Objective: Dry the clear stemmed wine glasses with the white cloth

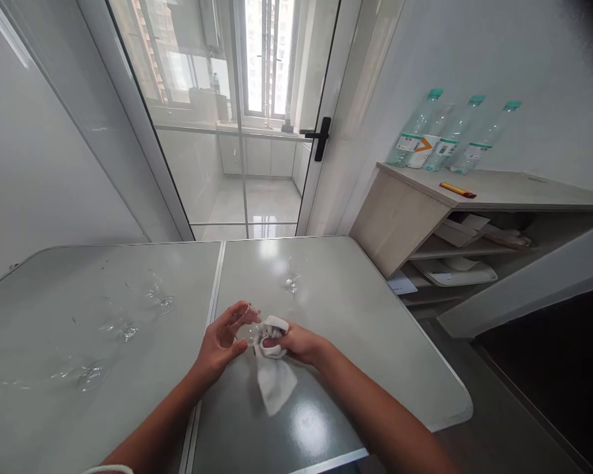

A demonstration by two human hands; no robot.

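My left hand [222,342] curls its fingers round a clear wine glass [248,327], held on its side above the grey table [356,316]. My right hand [296,343] is closed on a white cloth [274,368], pressing it into the glass's mouth. The rest of the cloth hangs down toward the tabletop. One wine glass [293,274] stands upright on the table just beyond my hands. Three more wine glasses lie on their sides on the left table half: one [158,294] at the back, one [121,327] in the middle, one [82,374] nearest.
A glass door with a black handle [321,138] stands behind the table. To the right is a wooden shelf unit [400,217] carrying several plastic bottles [415,131], a yellow-red pen [457,190], and papers on its lower shelves.
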